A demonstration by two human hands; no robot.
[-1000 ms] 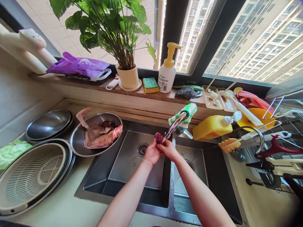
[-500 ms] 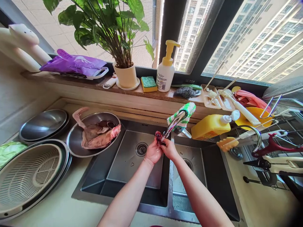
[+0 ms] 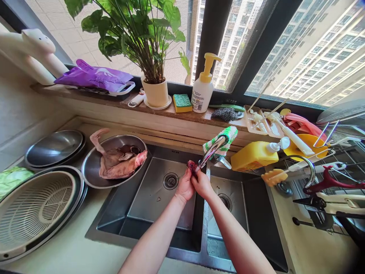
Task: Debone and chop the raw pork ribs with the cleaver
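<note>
Under the spout of the faucet (image 3: 212,150), a small dark-red piece of raw meat (image 3: 191,165) is held between both hands. My left hand (image 3: 186,185) is closed around its lower left side. Pressed against it from the right is my right hand (image 3: 202,183), fingers curled in and partly hidden. Both hands are above the left basin of the steel sink (image 3: 148,190), near the divider. To the left, a metal bowl (image 3: 94,182) holds a piece of raw poultry (image 3: 119,167) with its neck or leg over the rim, beside some dark pieces in reddish liquid.
A colander (image 3: 34,213) and stacked metal bowls (image 3: 54,148) stand at left. Along the sill are a potted plant (image 3: 155,93), a sponge (image 3: 182,103), a pump bottle (image 3: 202,93) and steel wool (image 3: 225,114). A yellow detergent bottle (image 3: 252,156) and scissors (image 3: 327,201) are at right.
The right hand's fingers have closed in nearer the left hand around the meat. The camera view has shifted slightly; the bowl and its contents look unmoved.
</note>
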